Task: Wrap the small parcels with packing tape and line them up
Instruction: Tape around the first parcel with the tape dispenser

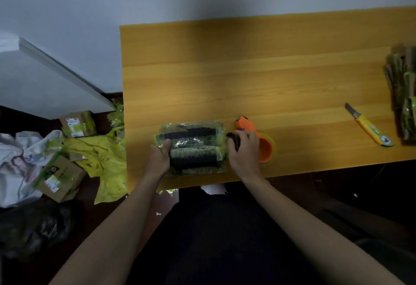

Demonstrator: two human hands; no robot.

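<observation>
A small parcel (pixel 193 147), dark with greenish clear tape around it, lies near the front edge of the wooden table (pixel 247 77). My left hand (pixel 158 160) holds its left end, thumb on top. My right hand (pixel 244 149) grips the handle of an orange tape dispenser (pixel 265 147) pressed against the parcel's right end. A row of taped parcels (pixel 403 91) stands at the table's far right edge, partly cut off by the frame.
A yellow utility knife (pixel 369 128) with its blade out lies on the table to the right. On the floor to the left are cardboard boxes (pixel 78 124), yellow plastic wrap (pixel 105 163), a white bag and a black bag (pixel 33 226).
</observation>
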